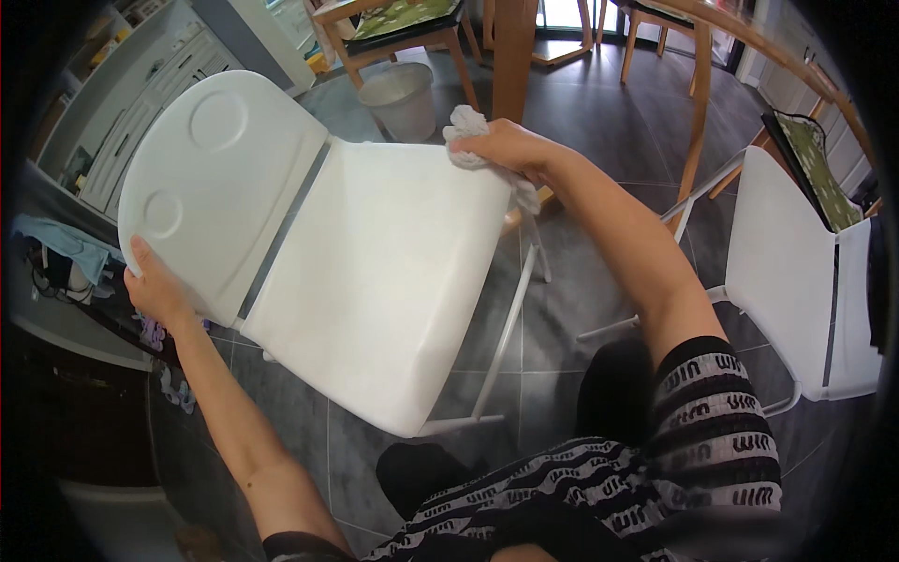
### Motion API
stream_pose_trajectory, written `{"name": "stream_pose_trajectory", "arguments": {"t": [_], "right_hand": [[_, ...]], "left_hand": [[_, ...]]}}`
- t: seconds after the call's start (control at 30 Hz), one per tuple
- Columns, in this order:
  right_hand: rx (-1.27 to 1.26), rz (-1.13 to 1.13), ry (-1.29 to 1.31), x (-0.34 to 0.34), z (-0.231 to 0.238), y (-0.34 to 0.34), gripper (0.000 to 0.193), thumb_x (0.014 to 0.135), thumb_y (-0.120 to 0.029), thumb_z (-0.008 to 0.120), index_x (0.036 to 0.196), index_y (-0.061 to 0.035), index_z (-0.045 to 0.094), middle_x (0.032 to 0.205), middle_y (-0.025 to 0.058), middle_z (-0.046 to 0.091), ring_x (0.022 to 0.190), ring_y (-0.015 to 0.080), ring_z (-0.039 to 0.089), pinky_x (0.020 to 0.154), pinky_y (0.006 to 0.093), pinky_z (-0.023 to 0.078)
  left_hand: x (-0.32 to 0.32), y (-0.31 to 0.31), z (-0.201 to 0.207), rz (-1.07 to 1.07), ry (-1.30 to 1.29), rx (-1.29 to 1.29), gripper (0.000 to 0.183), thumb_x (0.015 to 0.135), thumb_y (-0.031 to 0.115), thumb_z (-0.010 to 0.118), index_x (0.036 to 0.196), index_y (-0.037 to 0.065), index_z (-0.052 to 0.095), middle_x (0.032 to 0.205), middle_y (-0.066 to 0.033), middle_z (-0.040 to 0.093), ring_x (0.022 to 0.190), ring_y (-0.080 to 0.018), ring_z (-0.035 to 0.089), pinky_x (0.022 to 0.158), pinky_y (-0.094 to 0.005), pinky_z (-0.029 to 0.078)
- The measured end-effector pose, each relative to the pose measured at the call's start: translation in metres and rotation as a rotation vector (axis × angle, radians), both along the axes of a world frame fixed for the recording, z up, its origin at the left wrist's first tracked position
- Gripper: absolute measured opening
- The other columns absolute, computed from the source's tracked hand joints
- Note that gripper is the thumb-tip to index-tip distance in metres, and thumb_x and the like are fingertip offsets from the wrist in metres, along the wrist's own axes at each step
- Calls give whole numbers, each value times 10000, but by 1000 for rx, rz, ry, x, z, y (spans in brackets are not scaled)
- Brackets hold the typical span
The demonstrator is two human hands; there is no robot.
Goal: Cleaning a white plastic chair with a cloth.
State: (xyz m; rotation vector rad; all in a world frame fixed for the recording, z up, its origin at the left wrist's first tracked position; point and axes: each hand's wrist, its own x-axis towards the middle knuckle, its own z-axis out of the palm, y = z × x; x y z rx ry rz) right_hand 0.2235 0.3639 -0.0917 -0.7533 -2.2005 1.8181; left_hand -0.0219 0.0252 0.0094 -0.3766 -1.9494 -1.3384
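Observation:
A white chair with a smooth seat, a rounded backrest and pale metal legs stands in front of me. My left hand grips the outer edge of its backrest, thumb on the near face and fingers hidden behind. At the far right corner of the seat, my right hand is closed on a crumpled white cloth. The cloth touches the seat's edge, and part of it hangs down over the side below my wrist.
To the right stands a second white chair. A pale bucket sits beyond the seat, near a wooden chair with a green cushion. A wooden table leg rises behind my right hand. White cabinets line the left.

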Motion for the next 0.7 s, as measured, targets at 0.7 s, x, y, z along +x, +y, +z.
{"name": "stream_pose_trajectory", "arguments": {"t": [0.7], "right_hand": [[-281,-198,202,15,-27,5,415,784,-364,578,988,-2,589,913,72,594,821,148,559,730,294,444]], "left_hand": [[-4,-3,-1,46,23,-18,598,811,513,512,933,-72,547,864,-170,614,756,-260,604,663,-332,483]]}}
